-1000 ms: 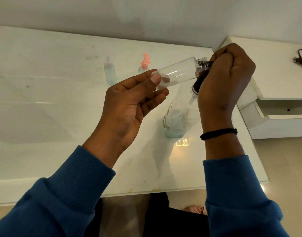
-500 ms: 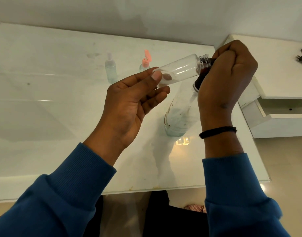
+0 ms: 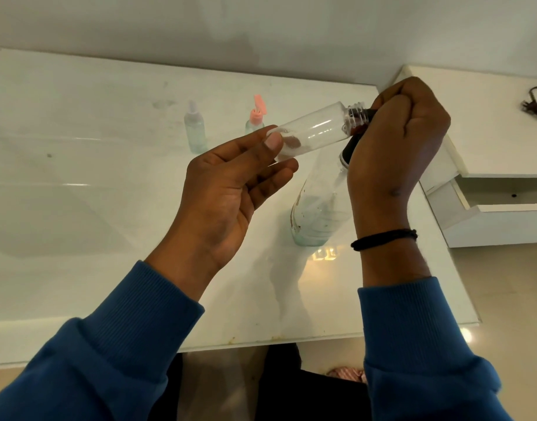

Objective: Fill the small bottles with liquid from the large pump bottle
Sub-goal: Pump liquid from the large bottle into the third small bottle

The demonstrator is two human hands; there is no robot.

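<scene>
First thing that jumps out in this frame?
Centre frame, the left hand holds a clear small bottle tilted on its side, threaded neck against the black pump head gripped by the right hand. Under them the large pump bottle stands on the white table; two capped small bottles stand further back.

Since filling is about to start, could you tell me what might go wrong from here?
1. The clear small bottle lies nearly sideways, so liquid may run back out.
2. The left hand pinches only its base, so it might slip.
3. The right hand covers the pump head, so the nozzle may miss the neck unnoticed.
</scene>
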